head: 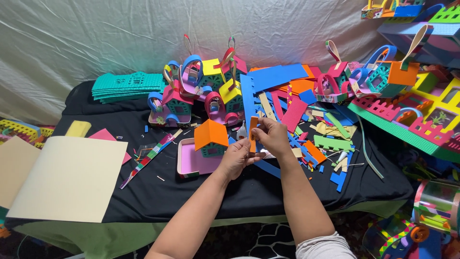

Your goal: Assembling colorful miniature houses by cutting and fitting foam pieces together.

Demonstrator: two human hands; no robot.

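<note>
Orange foam strip (253, 135) stands upright, long axis vertical, pinched between left hand (238, 158) and right hand (272, 136) above the black-covered desk (158, 196) near its front edge, beside the orange-roofed foam house (211, 139).

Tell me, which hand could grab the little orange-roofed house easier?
Probably the left hand. It sits right beside the house on the pink tray. The right hand is farther off, and both hands pinch the orange strip.

Head view, steeply down, near table (143, 192).
</note>
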